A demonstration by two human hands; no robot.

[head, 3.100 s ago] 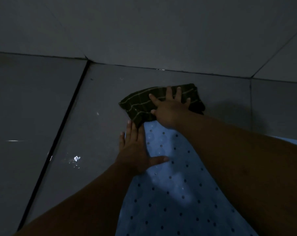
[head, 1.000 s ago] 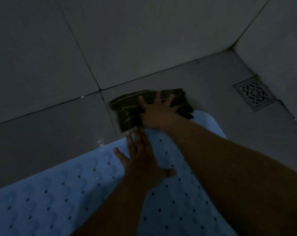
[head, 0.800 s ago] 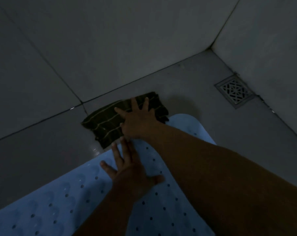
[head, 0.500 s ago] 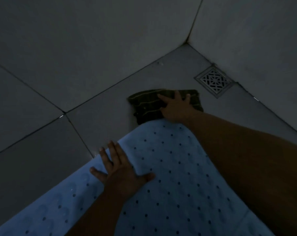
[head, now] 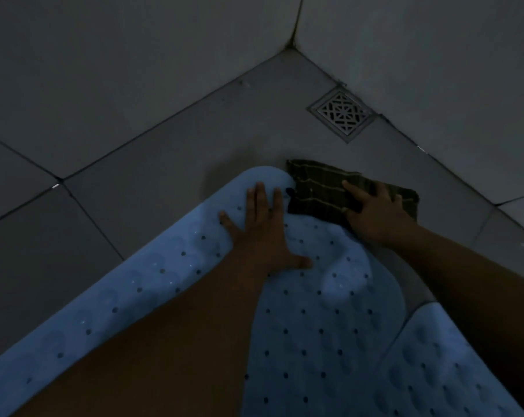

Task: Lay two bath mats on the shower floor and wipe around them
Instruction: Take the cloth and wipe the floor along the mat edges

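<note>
A light blue bath mat (head: 312, 323) with small holes lies on the grey tiled shower floor (head: 170, 164). My left hand (head: 263, 233) rests flat on its rounded far end, fingers spread. A second blue mat (head: 435, 365) lies at the lower right, partly under my right arm. My right hand (head: 372, 209) presses flat on a dark green striped cloth (head: 318, 188) folded on the floor just beyond the first mat's end.
A square metal floor drain (head: 343, 113) sits near the corner where two grey tiled walls (head: 420, 55) meet. Dark grout lines cross the floor at the left. The scene is dim.
My right hand has slid the cloth rightward around the mat's far end, toward the drain side. My left hand has moved up the mat to its rounded end. The view has turned toward the corner.
</note>
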